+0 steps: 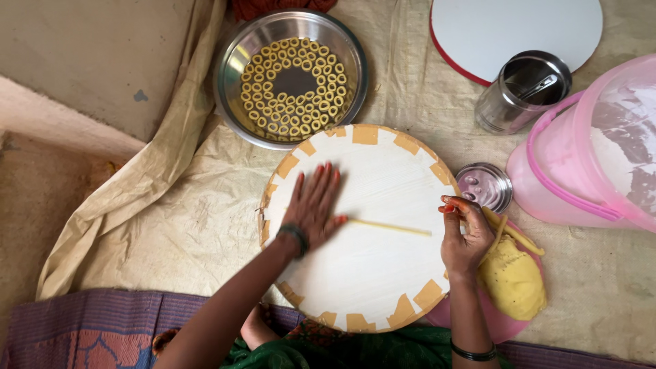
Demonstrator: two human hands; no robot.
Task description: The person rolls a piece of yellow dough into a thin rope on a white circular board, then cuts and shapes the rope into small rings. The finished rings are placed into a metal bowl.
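Rolling under the flat left hand [316, 203], a thin yellow dough strand [389, 227] lies across the middle of a round white board [369, 273], running from beneath the thumb side of the palm toward the board's right edge. The left hand is open, fingers spread and pressed flat on the board's left half, with a dark bangle at the wrist. The right hand [465, 236] rests at the board's right edge, fingers curled loosely around a lump of yellow dough [509, 277] that bulges below and to the right of the palm; the fingertips stand just beyond the strand's right end, and contact between them cannot be told. The board's rim is patched with tan tape pieces.

Beyond the board's top-left edge stands a steel bowl [236, 61], its bottom covered with small yellow dough rings [290, 89] laid in circles around a bare centre. Just off the board's upper right edge sits a small steel lid [484, 186], its inside reflecting pink. Further up to the right stands a steel can [521, 92], open at the top, its contents not visible. A translucent pink bucket [588, 157] lies tilted at the right edge of the view. A second white round board with a red rim [506, 27] lies at the top. All rest on a beige floor sheet [184, 225].
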